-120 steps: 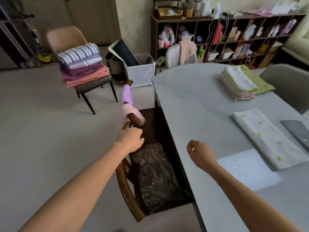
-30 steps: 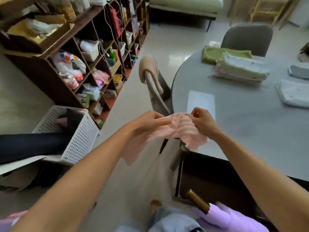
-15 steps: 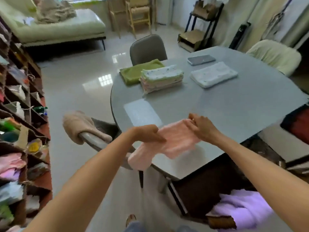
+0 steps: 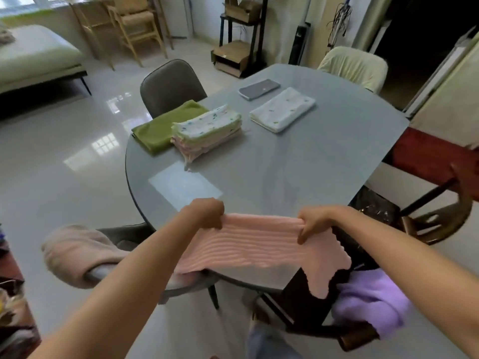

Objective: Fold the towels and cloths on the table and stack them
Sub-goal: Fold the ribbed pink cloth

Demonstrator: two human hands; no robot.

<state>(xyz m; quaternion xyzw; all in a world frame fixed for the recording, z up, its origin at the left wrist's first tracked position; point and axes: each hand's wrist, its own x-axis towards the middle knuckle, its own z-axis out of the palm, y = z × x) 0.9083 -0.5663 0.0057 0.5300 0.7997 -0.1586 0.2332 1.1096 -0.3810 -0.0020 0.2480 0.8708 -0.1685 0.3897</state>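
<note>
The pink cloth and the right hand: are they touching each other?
Touching. The head view shows the right hand gripping the upper edge of the pink cloth, its fingers curled over it.

We hold a cloth (image 4: pixel 256 244) over the near edge of the tabletop (image 4: pixel 298 161), left hand (image 4: pixel 206 212) and right hand (image 4: pixel 315 221) at its far corners. A stack (image 4: pixel 207 130) sits far left; a folded towel (image 4: pixel 282 108) lies to its right.

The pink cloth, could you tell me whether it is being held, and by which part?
Yes: both hands hold the pink cloth by its top edge, left hand and right hand at opposite ends.
</note>
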